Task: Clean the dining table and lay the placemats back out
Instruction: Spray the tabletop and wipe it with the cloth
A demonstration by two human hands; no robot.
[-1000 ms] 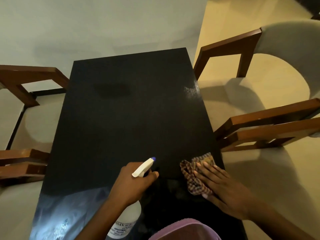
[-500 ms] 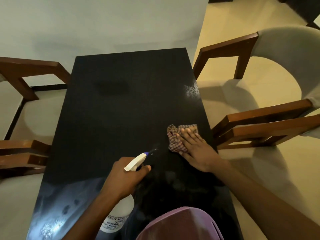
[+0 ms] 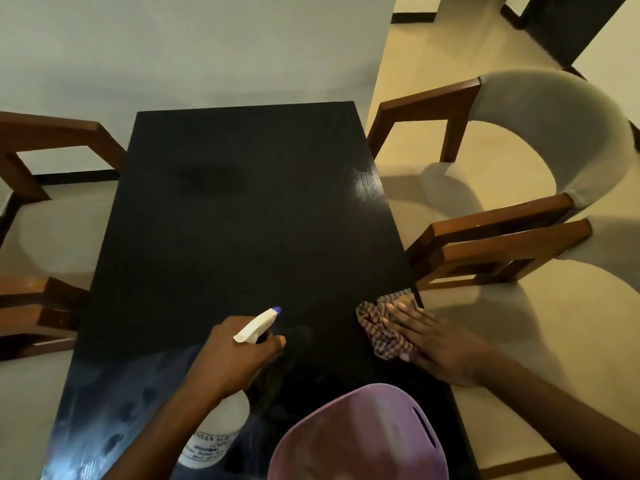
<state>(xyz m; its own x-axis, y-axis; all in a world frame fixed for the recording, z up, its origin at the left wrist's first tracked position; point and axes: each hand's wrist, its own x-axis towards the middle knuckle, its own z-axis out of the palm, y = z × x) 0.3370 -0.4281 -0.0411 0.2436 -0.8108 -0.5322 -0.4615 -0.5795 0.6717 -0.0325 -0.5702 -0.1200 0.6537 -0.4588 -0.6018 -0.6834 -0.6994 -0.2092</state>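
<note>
**Q:** Black tabletop: what is counted on it?

**A:** One spray bottle, one checked cloth, one lilac plastic tub at the near edge. Four wooden chairs are seen, two per long side; nearest on the right, far left. No placemats are seen.

**Q:** Hands?

**A:** Left hand is clenched round the bottle neck, finger on the trigger. Right hand is laid flat, fingers extended, pressed on the cloth.

**Q:** Orientation?

**A:** Tabletop long axis runs away from the camera; far end is set against the wall. Bottle is tilted, body toward the near edge, blue nozzle tip pointed away and slightly right. Cloth is bunched at the right edge, near half of the tabletop, just beside the nozzle line but apart from the bottle. Glare is seen on the near-left surface.
</note>
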